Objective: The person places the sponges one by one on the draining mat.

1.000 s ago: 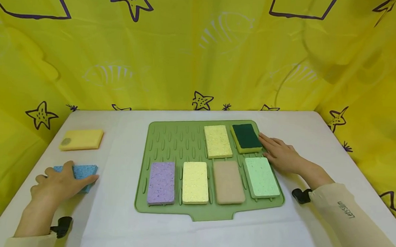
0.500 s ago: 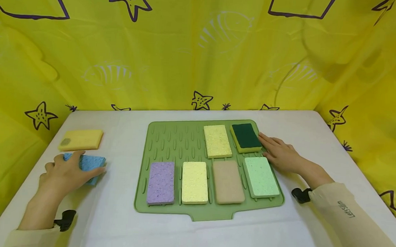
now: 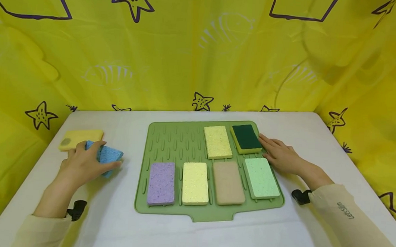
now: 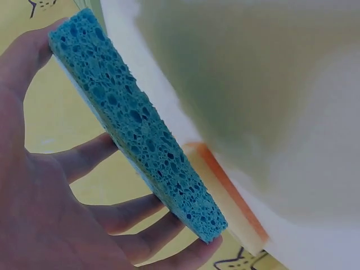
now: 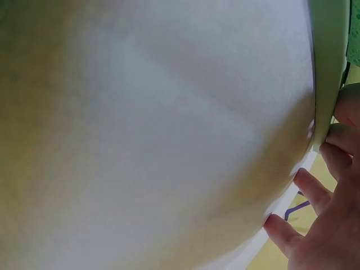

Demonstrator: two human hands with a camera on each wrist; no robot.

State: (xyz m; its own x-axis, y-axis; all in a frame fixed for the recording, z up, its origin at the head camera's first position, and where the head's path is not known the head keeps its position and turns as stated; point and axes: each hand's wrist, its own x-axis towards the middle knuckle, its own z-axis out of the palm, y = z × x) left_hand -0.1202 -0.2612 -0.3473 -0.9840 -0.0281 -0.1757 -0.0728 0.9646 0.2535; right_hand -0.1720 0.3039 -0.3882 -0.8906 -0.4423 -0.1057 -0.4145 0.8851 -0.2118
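Note:
A blue sponge [image 3: 109,154] is in my left hand [image 3: 83,165], left of the mat; in the left wrist view the thumb and fingers grip the sponge [image 4: 135,121] by its ends and edge, off the table. Just behind it lies a yellow sponge [image 3: 77,137], partly covered by the hand. My right hand [image 3: 281,156] rests with extended fingers at the right edge of the green mat [image 3: 170,137], beside a green-topped scrub sponge [image 3: 246,136] and a mint sponge [image 3: 261,178]. In the right wrist view its fingertips [image 5: 306,180] touch the mat's rim and the tabletop.
On the mat's front row lie a purple sponge [image 3: 161,183], a pale yellow sponge [image 3: 195,183] and a beige sponge [image 3: 229,183]. Another yellow sponge [image 3: 218,142] is behind them. A yellow curtain [image 3: 174,62] hangs along the white table's [image 3: 212,240] back and sides.
My left hand has carried the blue sponge up from the table, away from me and to the right, and the sponge has tilted. My right hand stays where it was.

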